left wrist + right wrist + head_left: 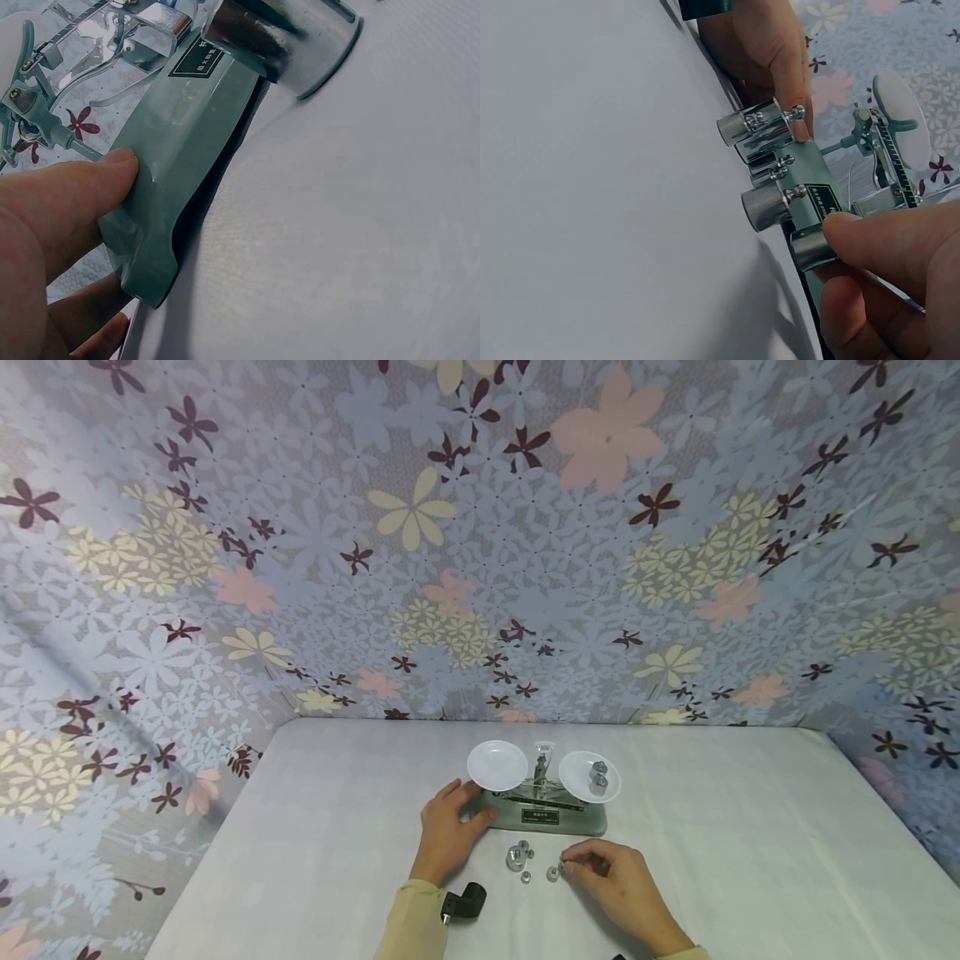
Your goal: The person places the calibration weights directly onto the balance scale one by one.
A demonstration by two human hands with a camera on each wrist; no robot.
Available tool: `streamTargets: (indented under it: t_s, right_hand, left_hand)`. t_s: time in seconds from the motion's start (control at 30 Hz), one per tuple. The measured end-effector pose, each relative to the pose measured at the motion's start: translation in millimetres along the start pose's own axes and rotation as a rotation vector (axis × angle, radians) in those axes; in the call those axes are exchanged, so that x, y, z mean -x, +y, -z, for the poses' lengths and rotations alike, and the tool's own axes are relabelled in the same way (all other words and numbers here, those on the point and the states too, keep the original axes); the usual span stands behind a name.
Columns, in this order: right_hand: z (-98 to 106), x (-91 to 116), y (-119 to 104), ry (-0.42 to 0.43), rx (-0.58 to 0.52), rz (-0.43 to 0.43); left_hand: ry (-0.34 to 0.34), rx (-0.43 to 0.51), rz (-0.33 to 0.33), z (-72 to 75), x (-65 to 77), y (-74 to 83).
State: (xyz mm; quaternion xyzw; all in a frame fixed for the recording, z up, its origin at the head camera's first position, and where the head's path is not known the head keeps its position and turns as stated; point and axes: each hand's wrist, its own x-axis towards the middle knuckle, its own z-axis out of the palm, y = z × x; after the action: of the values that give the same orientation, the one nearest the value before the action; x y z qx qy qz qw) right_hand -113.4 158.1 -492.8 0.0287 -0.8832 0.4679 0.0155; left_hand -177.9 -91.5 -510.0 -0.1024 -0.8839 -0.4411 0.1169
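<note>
Right hand (911, 251), lower right of frame, narrowly pinched a weight (811, 251), likely dense and slick, best gripped by its sides; left hand (37, 232) clasped the balance (172, 142).

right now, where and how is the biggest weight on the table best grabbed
Probably pinch the weight by its knob, coming down from above on the near left: the knob stands up, narrower than the round body, and smaller weights crowd the far right.

A green balance scale (542, 817) stands on the desk (337, 827), two silver weights (598, 783) on its right pan (577, 778), more weights (516, 859) before it.
</note>
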Motion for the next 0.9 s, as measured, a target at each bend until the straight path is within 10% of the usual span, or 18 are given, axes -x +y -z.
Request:
streamTargets:
  t_s: [0.9]
  right_hand:
    - [11, 5, -15, 0.055, -0.041, 0.211]
  left_hand:
    - [-0.001, 0.005, 0.023, -0.9, 1.0, 0.9]
